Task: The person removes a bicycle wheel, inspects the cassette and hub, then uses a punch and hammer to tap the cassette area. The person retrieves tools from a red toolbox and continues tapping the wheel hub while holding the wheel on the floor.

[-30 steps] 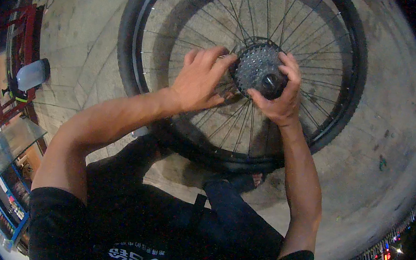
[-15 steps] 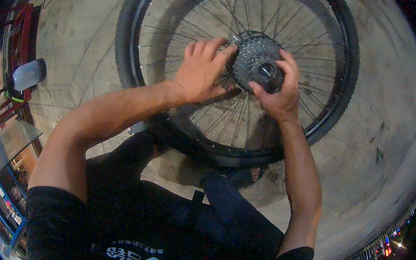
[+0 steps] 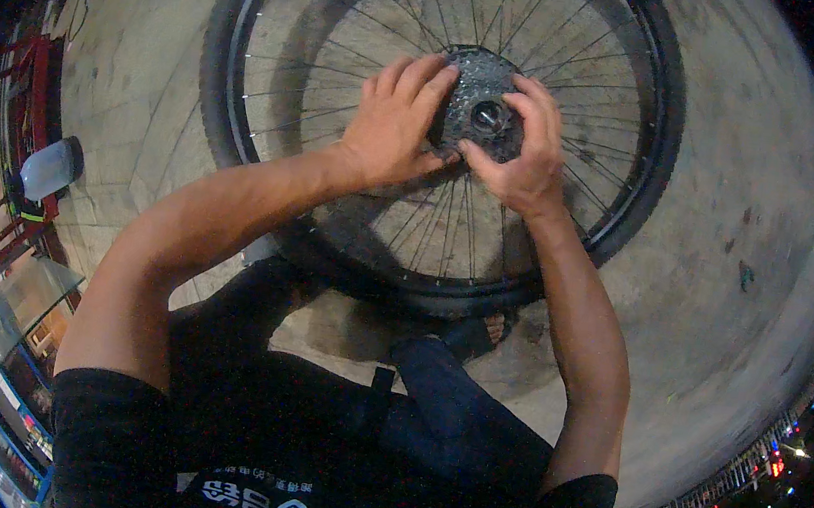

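Observation:
A dark metal bicycle cassette (image 3: 464, 93) sits at the middle of a spoked bicycle wheel (image 3: 666, 112) with a black tyre. Its round centre hole shows with something shiny inside. My left hand (image 3: 392, 120) grips the cassette's left edge, fingers along the upper rim and thumb by the lower one. From the right, my right hand (image 3: 529, 158) curls around the smaller cogs, with thumb and fingers on either side of the centre. The hub behind the cassette is hidden, so how it sits on it I cannot tell.
Under the wheel lies a concrete floor (image 3: 715, 313). My sandalled foot (image 3: 493, 329) is close to the tyre's near edge. A red metal frame (image 3: 48, 112), a pale rounded object (image 3: 48, 169) and a glass-topped case (image 3: 14, 314) stand at the left. Railings and lights show at lower right.
The wheel and cassette sit a little further left and higher in view. The cassette looks less tilted, its centre hole turned more squarely upward. Both hands keep their hold.

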### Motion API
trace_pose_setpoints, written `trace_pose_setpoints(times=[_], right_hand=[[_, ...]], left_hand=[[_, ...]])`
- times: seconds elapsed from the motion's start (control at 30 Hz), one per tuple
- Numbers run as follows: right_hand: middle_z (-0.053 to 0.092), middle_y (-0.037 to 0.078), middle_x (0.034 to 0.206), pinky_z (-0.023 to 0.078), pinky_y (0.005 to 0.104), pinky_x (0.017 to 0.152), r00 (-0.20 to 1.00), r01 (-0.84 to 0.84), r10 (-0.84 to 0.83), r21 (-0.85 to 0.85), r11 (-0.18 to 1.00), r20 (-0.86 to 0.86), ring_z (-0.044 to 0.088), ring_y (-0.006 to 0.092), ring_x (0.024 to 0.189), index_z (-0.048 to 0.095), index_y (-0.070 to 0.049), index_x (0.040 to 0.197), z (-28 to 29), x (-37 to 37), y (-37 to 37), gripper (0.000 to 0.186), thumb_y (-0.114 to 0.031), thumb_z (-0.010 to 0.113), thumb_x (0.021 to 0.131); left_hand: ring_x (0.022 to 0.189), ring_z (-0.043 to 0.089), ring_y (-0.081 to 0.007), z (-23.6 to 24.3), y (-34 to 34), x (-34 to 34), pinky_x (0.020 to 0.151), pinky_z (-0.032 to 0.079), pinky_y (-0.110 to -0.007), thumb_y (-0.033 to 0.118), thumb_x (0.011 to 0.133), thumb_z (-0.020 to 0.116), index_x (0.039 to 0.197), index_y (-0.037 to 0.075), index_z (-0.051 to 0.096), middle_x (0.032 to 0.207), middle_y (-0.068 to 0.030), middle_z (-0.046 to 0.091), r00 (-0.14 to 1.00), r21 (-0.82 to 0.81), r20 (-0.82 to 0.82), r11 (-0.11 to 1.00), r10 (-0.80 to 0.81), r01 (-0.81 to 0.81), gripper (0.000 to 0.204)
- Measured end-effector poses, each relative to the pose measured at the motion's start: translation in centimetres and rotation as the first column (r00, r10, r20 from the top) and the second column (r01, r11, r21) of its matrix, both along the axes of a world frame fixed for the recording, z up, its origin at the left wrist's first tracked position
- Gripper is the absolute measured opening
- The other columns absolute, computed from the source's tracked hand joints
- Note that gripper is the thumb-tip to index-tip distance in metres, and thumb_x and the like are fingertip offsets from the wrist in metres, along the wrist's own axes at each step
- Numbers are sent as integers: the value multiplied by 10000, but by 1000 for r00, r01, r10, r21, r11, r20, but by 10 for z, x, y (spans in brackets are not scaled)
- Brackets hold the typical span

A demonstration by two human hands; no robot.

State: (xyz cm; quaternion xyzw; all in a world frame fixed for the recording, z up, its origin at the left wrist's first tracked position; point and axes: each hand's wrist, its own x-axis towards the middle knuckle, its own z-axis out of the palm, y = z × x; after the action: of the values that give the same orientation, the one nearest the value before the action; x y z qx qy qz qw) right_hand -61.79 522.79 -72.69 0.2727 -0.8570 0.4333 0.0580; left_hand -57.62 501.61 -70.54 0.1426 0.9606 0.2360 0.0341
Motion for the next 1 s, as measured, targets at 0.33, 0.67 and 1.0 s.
trace_pose_setpoints(times=[0.33, 0.67, 1.0], right_hand=[[524, 184, 1333, 394, 494, 1071, 999, -31, 31, -10, 999, 14, 475, 412, 1261, 558, -72, 1212, 5, -2, 3, 700, -158, 872, 592], [482, 146, 1397, 362, 505, 1101, 992, -122, 121, 23, 992, 46, 409, 406, 1320, 616, -191, 1279, 16, -8, 5, 694, -123, 805, 615], [487, 120, 1412, 313, 515, 1107, 991, -81, 81, -5, 997, 105, 401, 391, 1337, 562, -147, 1278, 23, -7, 2, 738, -208, 854, 603]], left_hand=[[1359, 318, -428, -3, -3, 1, 1101, 289, -558, 400, 633, 873, 1511, 96, 283, 1496, -194, 320, 1000, 52, -1, 999, 14, -14, 1101], [1362, 320, -429, -4, -12, 2, 1104, 285, -549, 419, 616, 879, 1512, 71, 269, 1492, -208, 316, 1000, 67, -2, 998, -9, 9, 1138], [1380, 307, -428, -1, -13, 2, 1132, 270, -535, 445, 654, 867, 1514, 69, 276, 1489, -231, 316, 1000, 83, 12, 997, 2, -3, 1109]])
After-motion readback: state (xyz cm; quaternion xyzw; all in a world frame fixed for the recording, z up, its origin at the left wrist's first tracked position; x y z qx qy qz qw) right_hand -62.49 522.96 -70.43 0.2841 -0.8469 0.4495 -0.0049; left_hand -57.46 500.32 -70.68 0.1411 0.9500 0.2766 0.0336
